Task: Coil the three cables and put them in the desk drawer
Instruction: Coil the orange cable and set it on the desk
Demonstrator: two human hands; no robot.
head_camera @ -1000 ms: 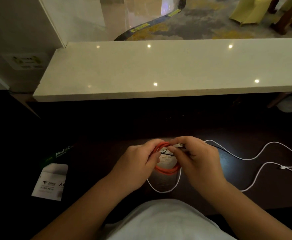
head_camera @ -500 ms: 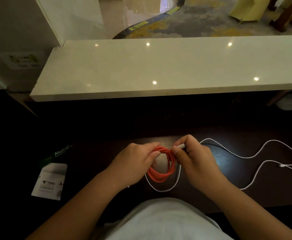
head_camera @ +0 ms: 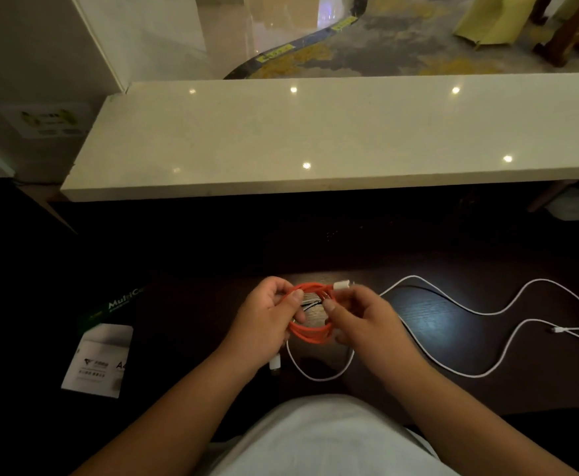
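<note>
Both hands, left [head_camera: 264, 321] and right [head_camera: 367, 321], grip orange cable coil [head_camera: 310, 333]; white plug [head_camera: 341, 286] points right.

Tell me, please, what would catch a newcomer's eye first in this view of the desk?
The bright orange cable, wound into a coil, stands out most: the left hand and right hand hold it between them just above the dark desk, near its front edge. To the right, a white cable lies loose in long curves across the desk, uncoiled. Behind, a pale stone ledge spans the view, dotted with reflected lights.
</note>
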